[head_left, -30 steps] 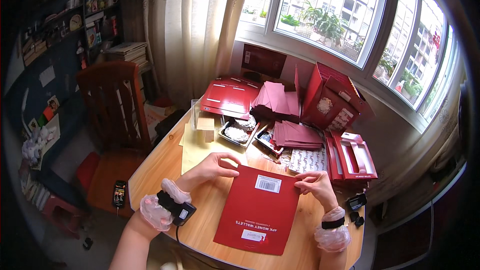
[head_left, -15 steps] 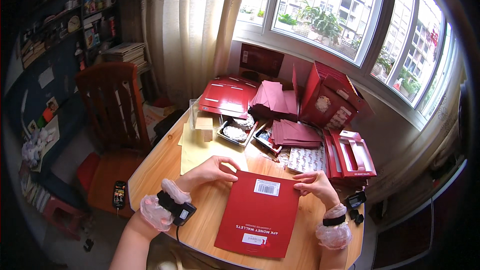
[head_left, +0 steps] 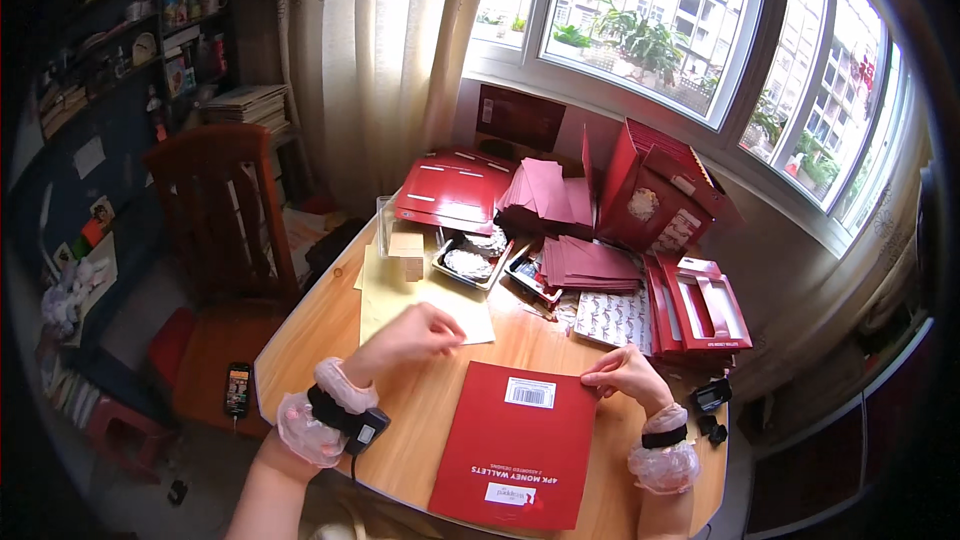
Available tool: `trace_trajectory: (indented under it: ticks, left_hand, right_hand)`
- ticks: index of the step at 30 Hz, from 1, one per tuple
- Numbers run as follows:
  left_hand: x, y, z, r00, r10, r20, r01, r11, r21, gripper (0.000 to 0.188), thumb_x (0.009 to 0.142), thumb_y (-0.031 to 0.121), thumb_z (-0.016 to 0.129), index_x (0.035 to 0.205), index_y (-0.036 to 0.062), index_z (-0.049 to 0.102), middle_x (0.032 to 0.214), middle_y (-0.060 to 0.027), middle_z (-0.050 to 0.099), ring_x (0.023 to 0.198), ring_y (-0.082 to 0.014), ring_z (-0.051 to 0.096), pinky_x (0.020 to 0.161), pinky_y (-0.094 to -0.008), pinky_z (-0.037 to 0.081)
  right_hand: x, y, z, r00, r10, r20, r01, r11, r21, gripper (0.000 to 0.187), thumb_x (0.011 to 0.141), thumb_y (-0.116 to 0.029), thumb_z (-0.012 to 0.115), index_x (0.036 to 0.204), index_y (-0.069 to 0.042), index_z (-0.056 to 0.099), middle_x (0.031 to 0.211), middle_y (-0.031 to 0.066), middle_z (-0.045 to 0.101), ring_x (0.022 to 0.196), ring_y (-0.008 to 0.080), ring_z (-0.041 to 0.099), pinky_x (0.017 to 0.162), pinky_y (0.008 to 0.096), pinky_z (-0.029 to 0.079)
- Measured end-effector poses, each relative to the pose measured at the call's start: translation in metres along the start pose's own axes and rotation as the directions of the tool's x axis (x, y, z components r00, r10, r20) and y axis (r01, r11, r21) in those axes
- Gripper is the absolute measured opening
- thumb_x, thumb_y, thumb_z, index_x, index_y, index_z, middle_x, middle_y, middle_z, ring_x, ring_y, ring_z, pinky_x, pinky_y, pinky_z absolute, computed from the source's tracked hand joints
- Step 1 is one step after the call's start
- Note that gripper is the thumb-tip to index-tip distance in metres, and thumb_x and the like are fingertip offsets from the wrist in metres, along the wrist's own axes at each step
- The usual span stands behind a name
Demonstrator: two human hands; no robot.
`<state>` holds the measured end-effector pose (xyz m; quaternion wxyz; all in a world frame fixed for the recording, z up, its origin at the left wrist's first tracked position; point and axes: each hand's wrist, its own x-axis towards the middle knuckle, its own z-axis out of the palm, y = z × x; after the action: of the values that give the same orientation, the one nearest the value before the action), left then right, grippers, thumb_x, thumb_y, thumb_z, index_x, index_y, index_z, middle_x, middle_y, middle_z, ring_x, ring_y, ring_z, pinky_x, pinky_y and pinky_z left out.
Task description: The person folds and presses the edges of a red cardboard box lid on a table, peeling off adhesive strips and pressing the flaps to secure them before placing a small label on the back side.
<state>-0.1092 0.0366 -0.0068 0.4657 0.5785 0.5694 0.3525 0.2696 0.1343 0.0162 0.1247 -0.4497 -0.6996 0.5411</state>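
Red card (head_left: 515, 432) at near side of surface (head_left: 395, 420), barcode label (head_left: 529, 393) up. Right hand (head_left: 632, 380) pinches far right corner, not yet let go; left hand (head_left: 408, 340) clear of card, grip loose, empty.

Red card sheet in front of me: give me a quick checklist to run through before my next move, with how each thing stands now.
1. Right hand on the red card sheet: ok, fingers at its upper right corner.
2. Left hand on the sheet: not ok, apart from it, beyond its upper left corner.
3. Barcode label facing up: ok.
4. Printed lettering upright to you: not ok, upside down.
5. Pink envelopes apart from the sheet: ok, stacked farther back.
6. Sheet's underside: cannot tell, hidden.
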Motion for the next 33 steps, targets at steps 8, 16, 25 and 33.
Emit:
trace_trajectory:
  ticks: [8,16,25,33]
  left_hand:
    - [-0.02,-0.034,-0.069,0.746,-0.061,-0.663,0.486,0.731,0.479,0.061,0.091,0.018,0.068,0.137,-0.0098,0.039,0.128,-0.0395,0.053,0.114,-0.0492,0.06,0.099,-0.0529,0.049]
    - [-0.002,-0.086,-0.093,0.781,-0.067,-0.621,0.363,0.858,0.363,0.072,0.091,0.021,0.071,0.131,-0.0155,0.024,0.129,-0.0433,0.044,0.126,-0.0478,0.048,0.104,-0.0474,0.042]
    - [-0.008,-0.095,-0.108,0.761,-0.215,-0.611,0.24,0.97,-0.042,0.071,0.089,0.01,0.072,0.138,-0.0009,0.021,0.129,-0.0251,0.045,0.093,-0.0256,0.065,0.072,-0.0364,0.059]
    - [-0.019,-0.048,-0.083,0.91,-0.254,-0.328,0.239,0.967,-0.086,0.101,0.074,0.006,0.085,0.147,-0.0041,0.016,0.099,-0.0147,0.068,0.09,-0.0231,0.07,0.075,-0.0341,0.058]
  right_hand:
    - [-0.001,0.0,0.002,0.991,0.066,-0.12,-0.084,0.985,-0.151,0.02,0.085,-0.016,0.08,0.092,0.003,0.077,0.074,0.0083,0.074,0.06,0.0108,0.069,0.053,0.0226,0.054]
    - [-0.02,-0.035,0.013,0.909,-0.168,-0.381,-0.016,0.901,-0.434,0.018,0.085,-0.018,0.077,0.093,-0.003,0.078,0.072,0.0105,0.074,0.06,0.0164,0.072,0.06,0.0282,0.056]
    - [0.037,-0.067,0.075,0.876,-0.481,-0.029,0.439,0.821,-0.364,0.015,0.087,-0.014,0.074,0.094,0.0,0.076,0.081,0.014,0.074,0.075,0.0236,0.072,0.068,0.0342,0.056]
    - [0.08,-0.073,0.116,0.802,-0.597,0.01,0.523,0.694,-0.495,0.01,0.084,-0.01,0.072,0.091,-0.004,0.076,0.088,0.0134,0.071,0.083,0.0297,0.069,0.076,0.0397,0.054]
